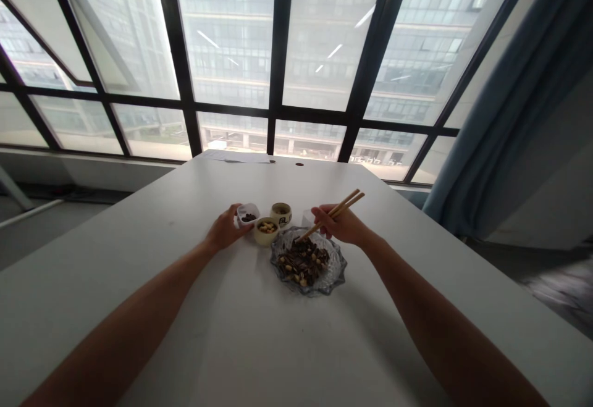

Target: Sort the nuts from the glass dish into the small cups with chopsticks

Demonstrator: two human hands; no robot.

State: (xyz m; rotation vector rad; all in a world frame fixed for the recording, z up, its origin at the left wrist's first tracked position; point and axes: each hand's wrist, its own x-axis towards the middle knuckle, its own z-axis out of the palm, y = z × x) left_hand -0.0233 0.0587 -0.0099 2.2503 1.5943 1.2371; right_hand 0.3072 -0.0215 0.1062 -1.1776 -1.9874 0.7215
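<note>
My left hand [226, 229] is closed around the side of a small clear cup [248, 210] with some dark pieces inside. In my right hand [340, 223] is a pair of wooden chopsticks [345, 203], their tips down among dark seeds and pale nuts [303, 262]. These lie in a scalloped glass bowl [337, 274] in front of me. Touching or close beside the clear cup stands a cream cup [265, 239] of pale nuts. Just behind it is another cream cup [286, 217] with dark markings; its contents are hard to make out.
A clear container [308, 217] is partly hidden behind my right hand. Papers [236, 156] lie at the far edge of the white table [222, 333], near two small dark discs [299, 164]. Windows stand beyond, and a blue curtain [491, 104] hangs at the right.
</note>
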